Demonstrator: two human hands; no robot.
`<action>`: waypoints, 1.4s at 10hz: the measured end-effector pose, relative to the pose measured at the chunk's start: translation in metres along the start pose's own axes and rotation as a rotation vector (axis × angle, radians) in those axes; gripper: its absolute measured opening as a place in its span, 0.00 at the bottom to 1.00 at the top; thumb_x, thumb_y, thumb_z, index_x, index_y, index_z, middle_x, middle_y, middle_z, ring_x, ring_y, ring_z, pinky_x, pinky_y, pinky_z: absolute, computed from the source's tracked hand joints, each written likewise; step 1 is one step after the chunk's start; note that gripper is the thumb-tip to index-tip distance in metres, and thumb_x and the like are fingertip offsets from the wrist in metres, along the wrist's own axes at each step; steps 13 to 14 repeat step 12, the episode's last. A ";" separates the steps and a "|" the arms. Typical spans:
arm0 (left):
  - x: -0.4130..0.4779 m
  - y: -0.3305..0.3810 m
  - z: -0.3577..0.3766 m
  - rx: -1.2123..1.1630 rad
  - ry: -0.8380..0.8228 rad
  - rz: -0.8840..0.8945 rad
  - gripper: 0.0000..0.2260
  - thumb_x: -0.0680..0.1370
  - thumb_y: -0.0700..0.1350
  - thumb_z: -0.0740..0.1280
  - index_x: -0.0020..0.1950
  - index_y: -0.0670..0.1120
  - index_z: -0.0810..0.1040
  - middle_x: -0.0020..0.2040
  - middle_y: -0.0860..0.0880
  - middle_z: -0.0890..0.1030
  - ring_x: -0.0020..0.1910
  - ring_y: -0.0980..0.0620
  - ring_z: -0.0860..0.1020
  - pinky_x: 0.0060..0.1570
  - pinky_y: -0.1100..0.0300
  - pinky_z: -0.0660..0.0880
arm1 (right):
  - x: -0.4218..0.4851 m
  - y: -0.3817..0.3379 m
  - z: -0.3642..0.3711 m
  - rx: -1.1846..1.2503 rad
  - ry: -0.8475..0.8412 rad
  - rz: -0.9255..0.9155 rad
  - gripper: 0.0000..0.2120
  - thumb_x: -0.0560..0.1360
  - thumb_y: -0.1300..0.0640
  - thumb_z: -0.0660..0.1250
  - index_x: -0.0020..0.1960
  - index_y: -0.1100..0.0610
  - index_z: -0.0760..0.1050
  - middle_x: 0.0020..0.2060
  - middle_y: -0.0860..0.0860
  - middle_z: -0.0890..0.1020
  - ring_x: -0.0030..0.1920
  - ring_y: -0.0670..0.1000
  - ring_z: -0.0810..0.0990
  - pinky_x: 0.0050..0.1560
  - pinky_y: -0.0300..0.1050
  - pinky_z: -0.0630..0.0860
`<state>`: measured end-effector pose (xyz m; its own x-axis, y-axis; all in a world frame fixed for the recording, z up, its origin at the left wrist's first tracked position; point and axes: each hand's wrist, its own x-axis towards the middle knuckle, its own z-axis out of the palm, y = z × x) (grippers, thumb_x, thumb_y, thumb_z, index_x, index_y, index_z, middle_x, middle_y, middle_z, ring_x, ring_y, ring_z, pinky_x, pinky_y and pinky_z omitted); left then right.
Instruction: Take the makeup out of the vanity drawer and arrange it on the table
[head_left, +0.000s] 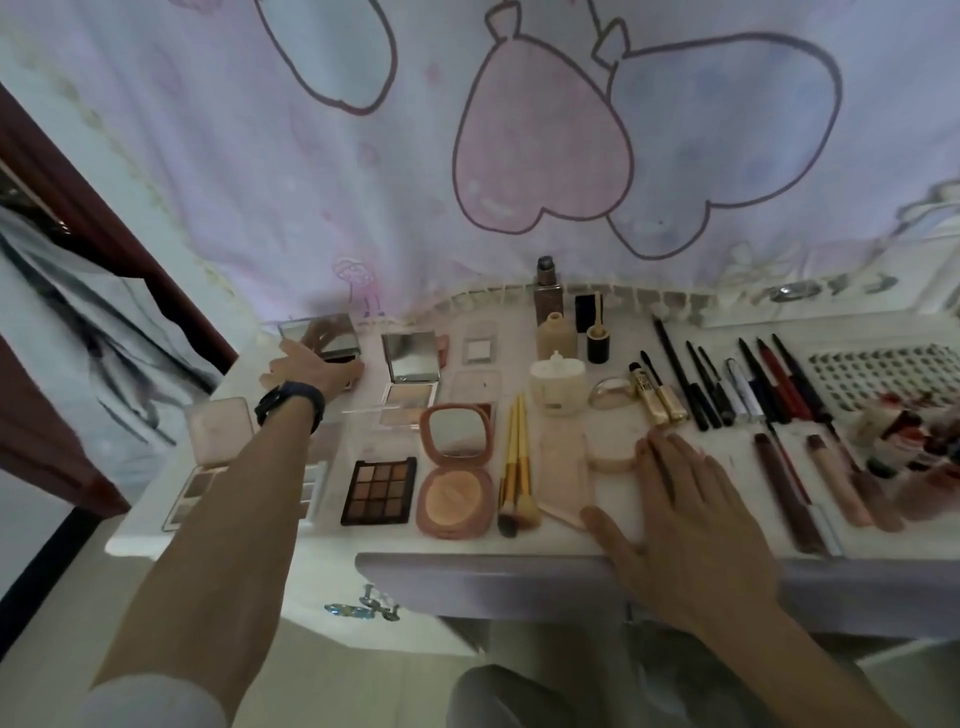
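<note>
A: Makeup's laid out in rows on the table (519, 543); the piece being handled is the open mirrored compact (324, 338), back-left corner, lid standing up.
B: Left grip (306, 366)?
A: Fingers lie over the compact's base; clamped or just resting, cannot tell; the mirror gives only a blurred reflection. Right grip (691, 514) is released; palm flat on the table near the front, fingers straight, tips just beside a pale round compact (610, 457).
B: Risks; go.
A: One; the mirrored compact sits near the table's left edge with its lid raised; a shove from that hand could tip it backward or slide it off the corner. Two; the left forearm crosses right above a pink square compact (218, 431) and a pale palette (197, 488); pulled back low, the arm or the wristwatch (288, 408) would likely drag them toward the edge.
B: Right side?
A: If the flat hand slides forward it nudges the round compact, or the long pink case (563, 473) by the thumb; the row goes crooked. The upright bottle (545, 291) at the back is well apart from both hands; low risk.
B: Drawer?
A: What looks like the drawer front (493, 577) sits under the table edge; the inside isn't in view, so I can't say what's left in it.
</note>
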<state>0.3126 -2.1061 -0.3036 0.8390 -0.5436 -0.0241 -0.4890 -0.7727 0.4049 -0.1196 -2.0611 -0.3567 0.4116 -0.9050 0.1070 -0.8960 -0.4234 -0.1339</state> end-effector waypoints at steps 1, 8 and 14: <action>-0.001 -0.002 0.010 -0.008 0.017 -0.017 0.50 0.67 0.65 0.75 0.76 0.40 0.55 0.70 0.35 0.68 0.69 0.34 0.66 0.64 0.40 0.68 | 0.000 0.000 0.000 0.014 0.017 -0.007 0.47 0.77 0.27 0.44 0.73 0.66 0.69 0.72 0.63 0.71 0.74 0.62 0.69 0.74 0.60 0.65; -0.006 -0.020 0.001 -0.028 -0.046 0.020 0.39 0.70 0.61 0.74 0.70 0.39 0.64 0.64 0.35 0.74 0.63 0.34 0.71 0.62 0.42 0.71 | -0.001 -0.001 -0.001 0.026 0.019 0.002 0.49 0.76 0.26 0.41 0.77 0.63 0.64 0.76 0.60 0.66 0.77 0.58 0.63 0.79 0.54 0.56; -0.004 -0.011 -0.018 0.044 -0.082 0.094 0.35 0.75 0.62 0.69 0.74 0.42 0.66 0.69 0.36 0.72 0.66 0.35 0.71 0.65 0.43 0.70 | -0.004 -0.003 -0.001 0.104 -0.002 0.028 0.47 0.77 0.27 0.43 0.76 0.63 0.67 0.76 0.59 0.67 0.77 0.58 0.65 0.77 0.56 0.61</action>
